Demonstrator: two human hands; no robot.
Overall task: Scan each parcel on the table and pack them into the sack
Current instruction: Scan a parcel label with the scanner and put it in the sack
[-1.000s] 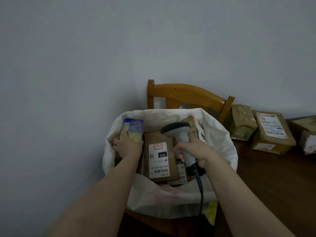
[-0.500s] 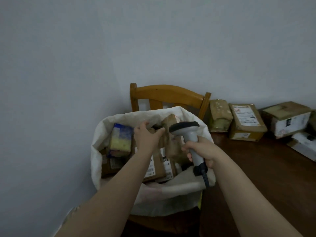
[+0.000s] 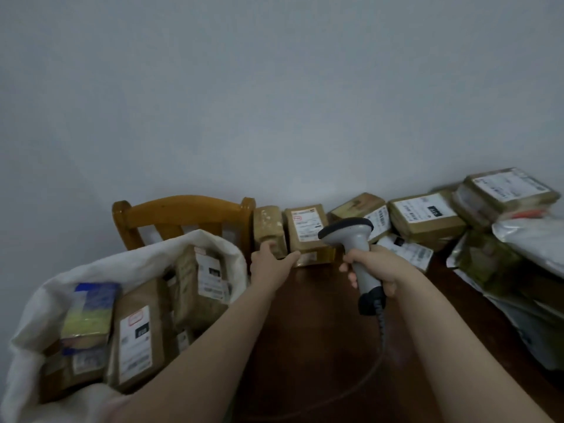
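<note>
A white sack (image 3: pixel 36 306) stands open at the lower left, on a wooden chair, with several brown parcels and a blue-and-yellow packet (image 3: pixel 88 309) inside. My left hand (image 3: pixel 271 264) reaches over the table to a small tape-wrapped brown parcel (image 3: pixel 268 227) at the wall, fingers spread on its near end. Beside it lies a brown parcel with a white label (image 3: pixel 305 228). My right hand (image 3: pixel 375 267) grips a grey barcode scanner (image 3: pixel 351 236) by its handle, head pointing left at the parcels.
More brown boxes (image 3: pixel 424 218) and grey mailer bags (image 3: pixel 531 239) are piled along the wall and the right edge of the dark wooden table (image 3: pixel 320 331). The chair back (image 3: pixel 183 212) rises behind the sack. The scanner cable (image 3: pixel 378 346) trails across the table.
My left hand left the sack and moved right to the small parcel at the wall. The view swung right, bringing more parcels in. The scanner stays in my right hand.
</note>
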